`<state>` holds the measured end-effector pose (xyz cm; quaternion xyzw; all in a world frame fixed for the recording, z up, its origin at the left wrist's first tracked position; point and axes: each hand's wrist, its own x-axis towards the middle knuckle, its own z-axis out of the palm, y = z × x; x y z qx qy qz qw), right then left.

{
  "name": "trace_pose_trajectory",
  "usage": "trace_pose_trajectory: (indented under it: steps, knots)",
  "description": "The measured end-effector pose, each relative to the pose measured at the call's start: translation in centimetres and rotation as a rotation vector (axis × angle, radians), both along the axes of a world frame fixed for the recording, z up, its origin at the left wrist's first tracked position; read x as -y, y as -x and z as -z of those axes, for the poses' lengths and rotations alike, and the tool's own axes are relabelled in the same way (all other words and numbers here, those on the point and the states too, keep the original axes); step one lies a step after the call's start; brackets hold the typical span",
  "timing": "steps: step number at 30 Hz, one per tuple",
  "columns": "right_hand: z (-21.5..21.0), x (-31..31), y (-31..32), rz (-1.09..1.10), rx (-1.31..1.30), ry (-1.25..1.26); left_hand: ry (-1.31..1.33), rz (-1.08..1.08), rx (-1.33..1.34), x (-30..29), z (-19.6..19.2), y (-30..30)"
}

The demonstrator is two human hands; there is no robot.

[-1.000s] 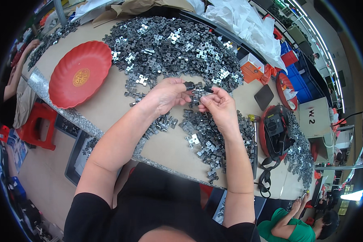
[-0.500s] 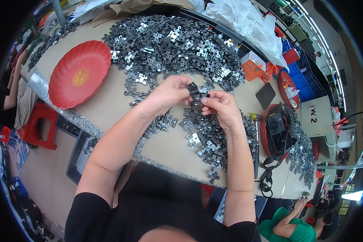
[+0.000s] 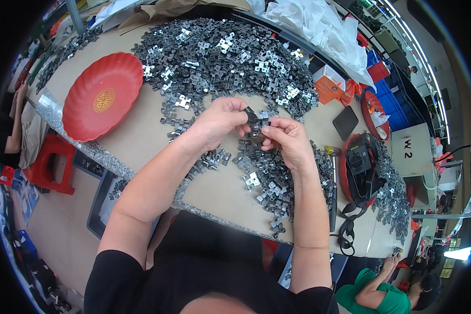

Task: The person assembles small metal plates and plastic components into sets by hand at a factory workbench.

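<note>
Over the middle of the table, my left hand (image 3: 224, 121) and my right hand (image 3: 286, 137) are brought close together. Between their fingertips are small dark metal parts (image 3: 257, 124), several shiny faces of which show. Both hands are closed in a pinch on these pieces; the fingers hide part of them. Behind the hands spreads a large heap of small shiny metal clips (image 3: 209, 57). A second, smaller pile of metal clips (image 3: 272, 183) lies nearer, beneath and beside my right forearm.
A red scalloped plate (image 3: 102, 99) stands at the left. To the right are a dark flat pad (image 3: 345, 123), an orange-and-white box (image 3: 328, 86) and a red basin holding a black device (image 3: 358, 167). A co-worker in green (image 3: 377, 293) sits at the lower right.
My hands stay almost in place; the pinched metal parts have turned slightly between the fingers. At the left edge, another person's arm has shifted a little.
</note>
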<state>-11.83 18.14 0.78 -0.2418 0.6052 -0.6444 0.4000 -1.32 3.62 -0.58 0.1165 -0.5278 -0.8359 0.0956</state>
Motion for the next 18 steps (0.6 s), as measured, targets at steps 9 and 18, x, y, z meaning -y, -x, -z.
trace_pose_trajectory:
  steps: [9, 18]
  knots:
    - [0.2, -0.3, 0.2, -0.019, 0.090, -0.059, 0.165, -0.007, -0.072, -1.1, -0.9, -0.2]
    - [-0.4, 0.4, -1.2, 0.025, -0.296, 0.043, 0.417, 0.148, 0.093, 0.5, -2.5, -0.9]
